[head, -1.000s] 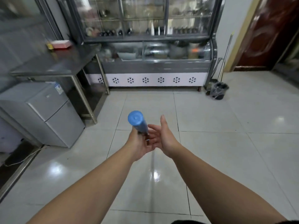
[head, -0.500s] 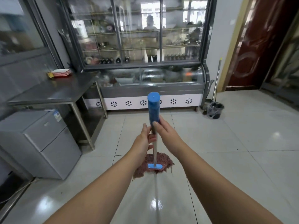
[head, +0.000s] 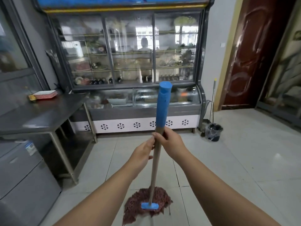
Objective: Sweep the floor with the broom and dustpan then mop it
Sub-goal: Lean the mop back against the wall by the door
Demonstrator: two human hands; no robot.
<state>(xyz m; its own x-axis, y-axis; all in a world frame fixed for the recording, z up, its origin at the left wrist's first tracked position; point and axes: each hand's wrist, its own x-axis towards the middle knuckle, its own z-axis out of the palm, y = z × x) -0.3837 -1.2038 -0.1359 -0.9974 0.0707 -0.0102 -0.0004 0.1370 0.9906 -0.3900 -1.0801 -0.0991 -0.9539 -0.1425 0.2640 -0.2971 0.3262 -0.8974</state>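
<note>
I keep my left hand [head: 143,154] and right hand [head: 171,141] closed on the stiff wooden mop handle [head: 156,154] below its blue grip [head: 162,106]; the maroon string head [head: 146,203] looks soft and draggy.

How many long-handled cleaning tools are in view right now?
2. The mop stands on the tiles between the left hand and right hand. A second handle leans by the bin beside the display fridge; its head is hidden, so I cannot tell what it is.
</note>
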